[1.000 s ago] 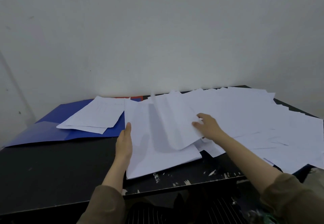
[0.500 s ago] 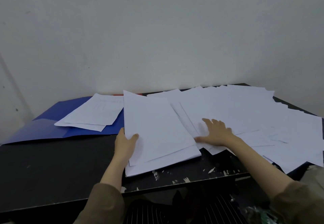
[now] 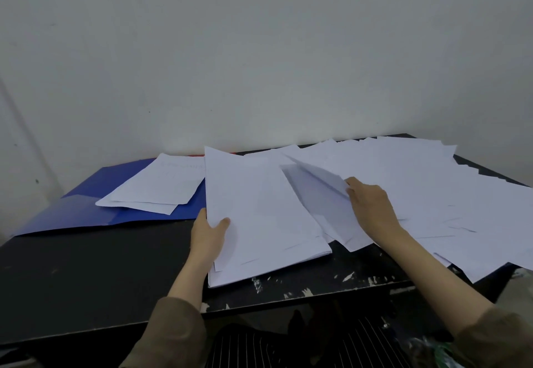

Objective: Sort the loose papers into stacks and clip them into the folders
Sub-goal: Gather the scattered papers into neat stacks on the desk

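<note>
A stack of white papers (image 3: 259,217) lies in the middle of the black table (image 3: 95,275). My left hand (image 3: 209,238) grips its left edge, thumb on top. To the right, many loose white sheets (image 3: 432,191) are spread over the table. My right hand (image 3: 370,204) pinches one loose sheet (image 3: 315,178) and lifts its edge off the pile. An open blue folder (image 3: 86,209) lies at the left with a few sheets (image 3: 157,189) on it.
A red edge (image 3: 199,155), perhaps another folder, peeks out behind the papers near the wall. A pale wall stands right behind the table. The table's front edge (image 3: 288,301) is chipped and bare black surface lies front left.
The sheet my right hand carried a second ago now lies on the middle stack. My right hand moved back to the loose pile and lifted another sheet. My left thumb came onto the stack.
</note>
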